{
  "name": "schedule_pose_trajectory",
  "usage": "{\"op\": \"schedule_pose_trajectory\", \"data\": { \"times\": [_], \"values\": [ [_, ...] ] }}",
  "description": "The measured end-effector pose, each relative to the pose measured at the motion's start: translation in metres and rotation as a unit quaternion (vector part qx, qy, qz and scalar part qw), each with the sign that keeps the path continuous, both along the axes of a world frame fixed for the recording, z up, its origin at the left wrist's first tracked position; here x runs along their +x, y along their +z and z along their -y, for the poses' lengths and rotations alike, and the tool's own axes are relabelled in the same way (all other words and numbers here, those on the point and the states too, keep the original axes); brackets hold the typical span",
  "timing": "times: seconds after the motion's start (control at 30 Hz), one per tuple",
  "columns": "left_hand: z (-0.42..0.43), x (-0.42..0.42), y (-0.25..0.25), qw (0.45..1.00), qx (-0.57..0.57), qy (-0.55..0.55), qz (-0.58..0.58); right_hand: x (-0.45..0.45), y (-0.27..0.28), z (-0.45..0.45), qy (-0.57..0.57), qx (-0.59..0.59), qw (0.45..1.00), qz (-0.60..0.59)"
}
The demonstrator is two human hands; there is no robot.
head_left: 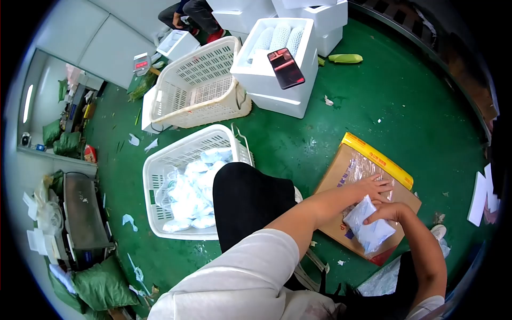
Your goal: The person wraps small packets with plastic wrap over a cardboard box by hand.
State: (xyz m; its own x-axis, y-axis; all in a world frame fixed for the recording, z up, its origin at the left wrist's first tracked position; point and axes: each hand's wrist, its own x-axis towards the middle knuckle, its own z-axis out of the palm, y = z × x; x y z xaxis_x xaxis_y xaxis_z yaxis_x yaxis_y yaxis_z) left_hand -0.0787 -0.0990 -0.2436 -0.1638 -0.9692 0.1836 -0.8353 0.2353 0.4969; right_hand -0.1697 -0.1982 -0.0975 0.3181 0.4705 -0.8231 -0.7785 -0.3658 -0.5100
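My left hand (375,186) lies with fingers spread on clear cling film (360,168) stretched over a brown cardboard box (333,184). Just below it, my right hand (388,212) grips a white packet (369,228) with a glossy plastic surface, thumb on top. The packet is over the lower part of the cardboard; its underside is hidden. Along the box's far edge runs a long yellow carton (378,160) with red print. By my knee, a white plastic basket (152,200) holds many similar white and pale blue packets (194,184).
Beyond stands a larger cream basket (200,114). A white foam box (277,98) holds net-sleeved items, with a phone (286,68) on its rim. An ear of corn (345,58) and scraps lie on the green floor (346,106). A seated person (194,16) is at the back.
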Motion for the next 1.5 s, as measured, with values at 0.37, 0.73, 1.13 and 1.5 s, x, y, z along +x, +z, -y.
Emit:
{"op": "schedule_pose_trajectory", "data": {
  "times": [0.37, 0.73, 1.13, 1.5],
  "values": [
    [-0.009, -0.002, 0.018, 0.998, -0.003, -0.01, 0.056, -0.153, -0.071, -0.119, 0.223, 0.139, 0.965, -0.027],
    [-0.093, -0.122, 0.209, 0.892, 0.147, 0.306, -0.299, -0.208, 0.044, -0.034, -0.407, 0.047, 0.911, 0.046],
    [-0.167, -0.157, 0.19, 0.465, 0.095, 0.318, -0.821, -0.166, 0.128, -0.166, -0.631, 0.027, 0.659, 0.408],
    [-0.296, -0.1, 0.294, 0.474, -0.081, 0.454, -0.75, -0.106, 0.164, -0.246, -0.512, 0.011, 0.694, 0.506]
  ]
}}
